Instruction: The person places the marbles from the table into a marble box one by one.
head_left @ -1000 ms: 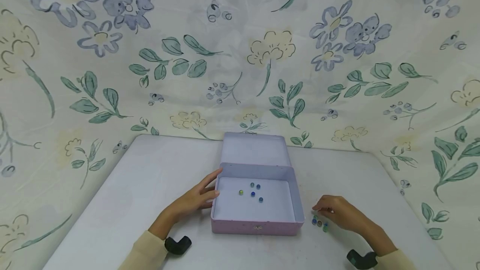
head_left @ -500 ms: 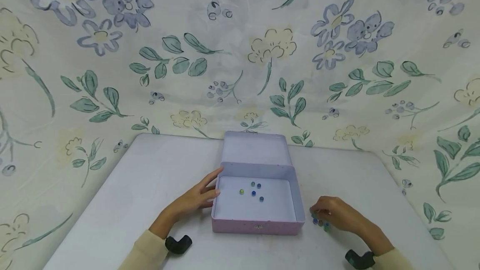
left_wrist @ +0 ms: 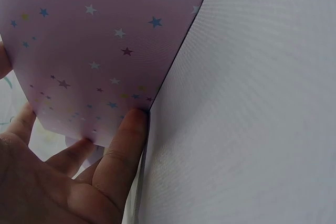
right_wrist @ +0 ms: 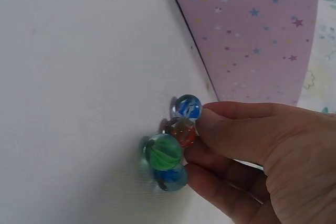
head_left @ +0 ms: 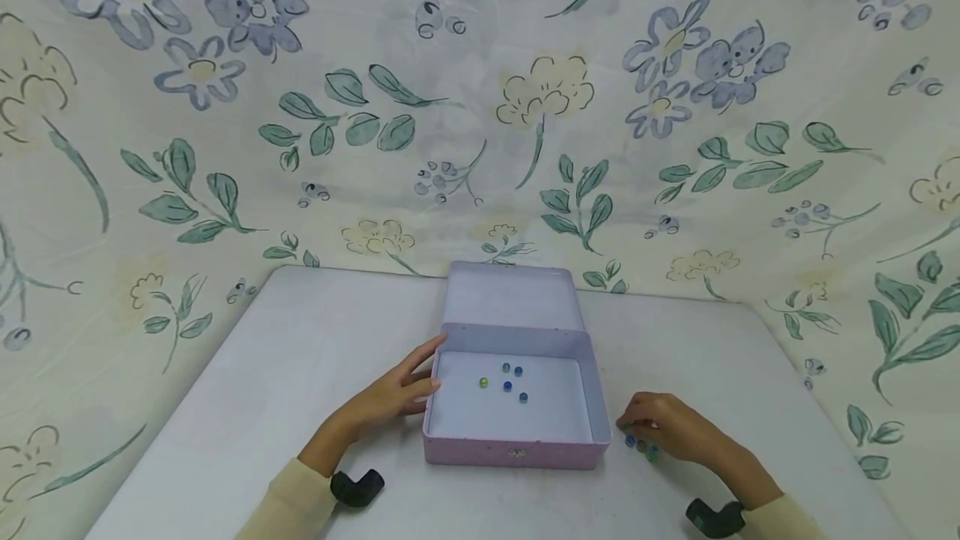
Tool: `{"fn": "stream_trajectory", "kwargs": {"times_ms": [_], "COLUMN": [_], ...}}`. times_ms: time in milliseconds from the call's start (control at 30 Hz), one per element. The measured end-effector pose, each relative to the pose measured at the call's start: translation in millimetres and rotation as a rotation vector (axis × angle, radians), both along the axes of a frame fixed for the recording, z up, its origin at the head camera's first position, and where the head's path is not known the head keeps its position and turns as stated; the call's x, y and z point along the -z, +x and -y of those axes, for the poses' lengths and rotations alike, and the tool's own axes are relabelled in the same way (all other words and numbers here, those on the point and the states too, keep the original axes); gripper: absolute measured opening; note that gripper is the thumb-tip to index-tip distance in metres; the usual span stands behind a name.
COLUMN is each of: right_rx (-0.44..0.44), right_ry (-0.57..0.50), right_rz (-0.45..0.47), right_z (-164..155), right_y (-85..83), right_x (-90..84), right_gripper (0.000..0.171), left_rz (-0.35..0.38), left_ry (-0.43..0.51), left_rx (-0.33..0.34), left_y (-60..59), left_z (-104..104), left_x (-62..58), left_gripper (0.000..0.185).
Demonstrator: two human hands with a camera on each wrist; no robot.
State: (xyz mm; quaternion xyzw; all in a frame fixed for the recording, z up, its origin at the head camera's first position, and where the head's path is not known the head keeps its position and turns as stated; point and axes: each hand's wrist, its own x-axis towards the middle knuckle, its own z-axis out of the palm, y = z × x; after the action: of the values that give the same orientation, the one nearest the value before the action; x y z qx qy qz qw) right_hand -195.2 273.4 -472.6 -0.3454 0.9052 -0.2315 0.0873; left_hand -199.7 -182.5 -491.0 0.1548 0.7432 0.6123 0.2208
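Note:
A pink star-printed tin box [head_left: 517, 452] stands open mid-table, its lid [head_left: 512, 298] tipped back, with several small marbles [head_left: 506, 382] inside. My left hand [head_left: 405, 390] lies flat against the box's left wall [left_wrist: 105, 51], with straight fingers [left_wrist: 123, 150] touching it. My right hand [head_left: 641, 425] sits just right of the box over a cluster of marbles [head_left: 641, 446] on the table. In the right wrist view, the thumb and forefinger [right_wrist: 210, 124] close on a red-brown marble [right_wrist: 180, 131]. A blue marble [right_wrist: 187, 107], a green marble [right_wrist: 163, 151] and a teal one [right_wrist: 170, 178] touch it.
The white table [head_left: 300, 357] is backed and flanked by floral cloth [head_left: 480, 107] hanging close behind the box. Black wrist mounts [head_left: 356, 486] sit near the table's front edge.
My right hand has slid slightly left and nearer, its fingertips closing onto the marble cluster. The left hand and box have not moved.

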Motion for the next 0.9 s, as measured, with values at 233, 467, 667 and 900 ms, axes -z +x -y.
{"fn": "stream_trajectory", "kwargs": {"times_ms": [233, 467, 667, 900], "right_rx": [0.003, 0.004, 0.0, -0.004], "right_ry": [-0.032, -0.049, -0.103, -0.13], "right_rz": [-0.071, -0.079, -0.072, -0.081], "right_z": [-0.5, -1.8, -2.9, 2.6], "right_y": [0.5, -1.5, -1.7, -8.5], "right_x": [-1.9, -7.1, -16.9, -39.1], "right_gripper": [0.015, 0.017, 0.017, 0.019], "left_rz": [-0.002, 0.002, -0.001, -0.008], "left_ry": [-0.004, -0.007, -0.007, -0.007], "left_rx": [-0.008, -0.014, -0.015, -0.014], "left_y": [-0.2, 1.4, 2.1, 1.7], "left_z": [0.9, 0.5, -0.4, -1.2], "left_x": [0.4, 0.3, 0.1, -1.4], "left_gripper": [0.067, 0.067, 0.067, 0.068]}}
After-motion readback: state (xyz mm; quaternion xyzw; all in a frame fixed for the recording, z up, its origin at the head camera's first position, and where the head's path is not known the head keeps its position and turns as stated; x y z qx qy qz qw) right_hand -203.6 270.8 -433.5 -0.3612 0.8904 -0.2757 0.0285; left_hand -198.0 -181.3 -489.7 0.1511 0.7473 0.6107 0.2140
